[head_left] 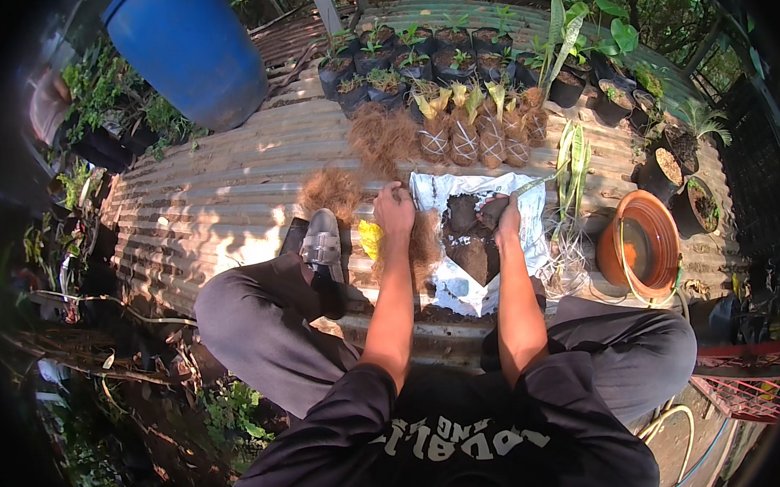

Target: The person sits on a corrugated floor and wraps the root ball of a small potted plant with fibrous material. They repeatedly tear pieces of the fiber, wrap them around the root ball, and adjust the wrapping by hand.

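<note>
My left hand (395, 210) is closed, its fingertips around something small that I cannot make out, beside brown coir fibre (426, 252) and a yellow item (371, 238). My right hand (506, 221) grips a dark soil clump (494, 210), from which a thin leaf or stem extends up-right. Below that hand a white sack (441, 188) lies spread open with dark soil (472, 259) on it. Pale stringy roots and long striped leaves (573, 163) lie to the right of the sack. Two more coir heaps (328, 190) sit beyond my left hand.
Behind stand rows of black seedling bags (412, 66) and several coir-wrapped plants (464, 138). An orange bucket (616, 258) and dark pots (660, 176) are at right, a red crate (750, 379) lower right. A blue barrel (188, 51) and another person (52, 102) are at upper left on corrugated sheeting.
</note>
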Motion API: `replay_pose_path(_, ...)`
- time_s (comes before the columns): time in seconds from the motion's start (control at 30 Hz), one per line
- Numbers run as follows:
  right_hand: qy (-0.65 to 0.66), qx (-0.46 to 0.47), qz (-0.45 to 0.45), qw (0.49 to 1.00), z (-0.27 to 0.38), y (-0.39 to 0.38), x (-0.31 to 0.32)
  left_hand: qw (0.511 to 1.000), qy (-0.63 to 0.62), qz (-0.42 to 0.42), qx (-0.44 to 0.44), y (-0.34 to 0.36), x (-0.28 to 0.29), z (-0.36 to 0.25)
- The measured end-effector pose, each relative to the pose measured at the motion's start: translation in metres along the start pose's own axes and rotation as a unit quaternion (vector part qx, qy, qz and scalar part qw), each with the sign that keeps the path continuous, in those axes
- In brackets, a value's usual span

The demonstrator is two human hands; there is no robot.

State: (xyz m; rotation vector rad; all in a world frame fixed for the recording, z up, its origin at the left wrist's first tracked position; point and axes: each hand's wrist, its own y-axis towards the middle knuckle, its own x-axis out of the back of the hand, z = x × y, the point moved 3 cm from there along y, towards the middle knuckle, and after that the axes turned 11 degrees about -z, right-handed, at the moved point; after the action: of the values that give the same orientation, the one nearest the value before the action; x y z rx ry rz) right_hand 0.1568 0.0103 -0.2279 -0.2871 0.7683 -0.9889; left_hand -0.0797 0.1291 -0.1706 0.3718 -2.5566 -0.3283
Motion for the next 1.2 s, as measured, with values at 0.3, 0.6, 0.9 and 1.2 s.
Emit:
replay_pose_path(0.3,-0.364,0.067,0.062,0.927,0.016,-0.008,-0.034,0.918,-0.154,0.365,0.039,-0.048,-0.031,-0.102)
replay_pose_path(0.6,-0.435,-0.039,0.148,0.887,0.038,-0.058,-0.081,0.869,-0.242,0.348,0.256,-0.034,-0.047,-0.039)
replay_pose_path(0.9,-0.668,0.246,0.110,0.694,-0.034,0.014,-0.035,0.754,-0.446,0.270,0.399,-0.030,-0.031,-0.018)
replay_pose_path(1.2,-0.717,0.230,0.034,0.657,-0.043,-0.039,-0.041,0.742,-0.470,0.236,0.416,-0.036,-0.029,-0.021)
